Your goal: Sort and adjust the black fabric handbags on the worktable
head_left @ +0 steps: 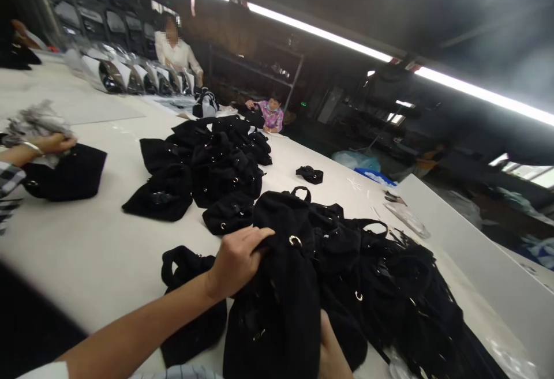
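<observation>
My left hand point(239, 258) is closed on the top edge of a black fabric bag point(277, 286) with small gold rings, which lies on the white table point(86, 240). My right hand point(331, 350) shows only in part at the bottom edge, pressed against the same bag's lower right side; its fingers are hidden. A flat black bag point(190, 310) lies under my left forearm. To the right spreads a pile of similar black bags point(389, 275).
A second heap of black bags point(208, 165) lies mid-table, with one small black piece point(310, 174) apart. At left, a co-worker's hand point(52, 143) holds grey stuffing over a black bag point(69, 174). Two people sit at the far end. A white board point(467, 252) borders the right.
</observation>
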